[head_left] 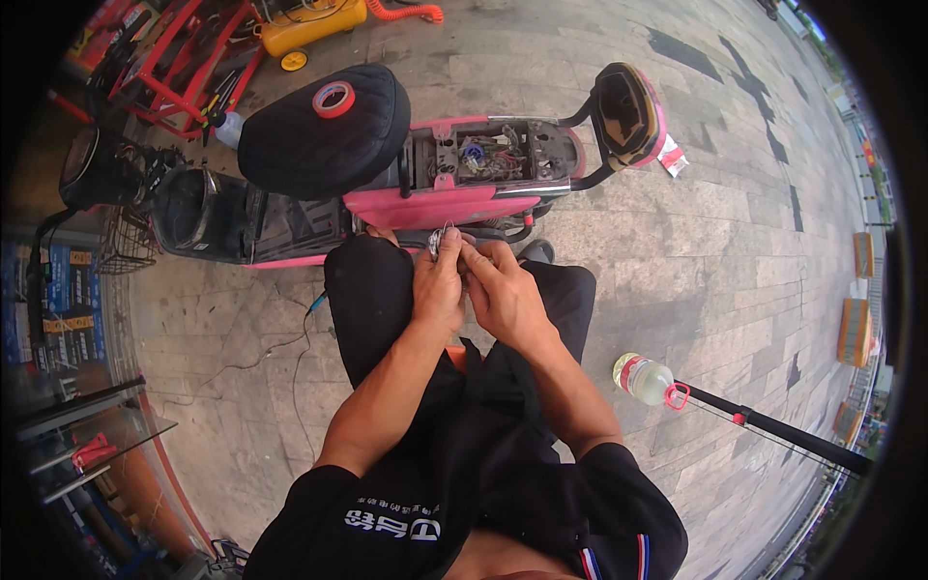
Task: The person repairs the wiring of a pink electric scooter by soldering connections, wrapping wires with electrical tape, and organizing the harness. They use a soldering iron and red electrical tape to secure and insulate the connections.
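Observation:
My left hand (440, 285) is closed around a small silvery bundle (435, 244), with thin wire standing up from it; its exact nature is unclear. My right hand (498, 290) is closed against the left, its fingers at the same bundle and partly hiding it. Both are held between my knees, in front of a pink electric scooter (396, 208). The scooter's seat base (551, 159) is uncovered, showing wires (488, 155) and a blue coil. A padded black seat (280, 145) rests on it, with a red tape roll (333, 99) on top.
A blue-handled tool (314, 304) with a cord lies by my left knee. A bottle of pale liquid (648, 382) is beside a black pole (783, 430) at right. A red cart (164, 68) and yellow compressor (300, 29) stand behind; shelving (87, 416) is at left.

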The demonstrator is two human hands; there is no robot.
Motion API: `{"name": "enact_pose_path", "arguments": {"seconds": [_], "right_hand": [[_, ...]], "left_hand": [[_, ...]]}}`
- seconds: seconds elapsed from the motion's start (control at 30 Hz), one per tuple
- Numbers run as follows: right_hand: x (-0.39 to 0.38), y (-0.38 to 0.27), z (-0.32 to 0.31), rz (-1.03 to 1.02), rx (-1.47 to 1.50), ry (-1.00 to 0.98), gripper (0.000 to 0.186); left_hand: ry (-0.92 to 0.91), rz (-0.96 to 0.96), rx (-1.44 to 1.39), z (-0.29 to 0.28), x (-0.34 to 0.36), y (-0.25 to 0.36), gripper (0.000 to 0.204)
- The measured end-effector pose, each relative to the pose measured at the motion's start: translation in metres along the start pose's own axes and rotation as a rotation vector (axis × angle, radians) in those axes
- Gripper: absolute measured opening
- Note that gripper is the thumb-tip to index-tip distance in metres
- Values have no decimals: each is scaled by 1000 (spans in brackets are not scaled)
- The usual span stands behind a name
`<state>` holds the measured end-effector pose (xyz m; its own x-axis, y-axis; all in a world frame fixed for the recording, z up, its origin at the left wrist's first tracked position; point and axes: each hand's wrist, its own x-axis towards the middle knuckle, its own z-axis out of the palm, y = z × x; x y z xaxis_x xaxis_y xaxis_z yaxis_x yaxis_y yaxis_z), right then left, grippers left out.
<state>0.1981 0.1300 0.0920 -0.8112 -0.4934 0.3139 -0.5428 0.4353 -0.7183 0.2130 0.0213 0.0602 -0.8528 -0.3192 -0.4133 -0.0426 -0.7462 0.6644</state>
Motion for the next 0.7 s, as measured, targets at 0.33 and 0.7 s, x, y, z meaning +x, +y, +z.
{"name": "enact_pose_path", "arguments": {"seconds": [0.33, 0.7], "right_hand": [[-33, 15, -66, 125, 285, -414, 35], [18, 16, -92, -197, 19, -287, 16]], "left_hand": [[-86, -212, -241, -9, -2, 25, 30], [-353, -185, 313, -3, -14, 10, 22]]}}
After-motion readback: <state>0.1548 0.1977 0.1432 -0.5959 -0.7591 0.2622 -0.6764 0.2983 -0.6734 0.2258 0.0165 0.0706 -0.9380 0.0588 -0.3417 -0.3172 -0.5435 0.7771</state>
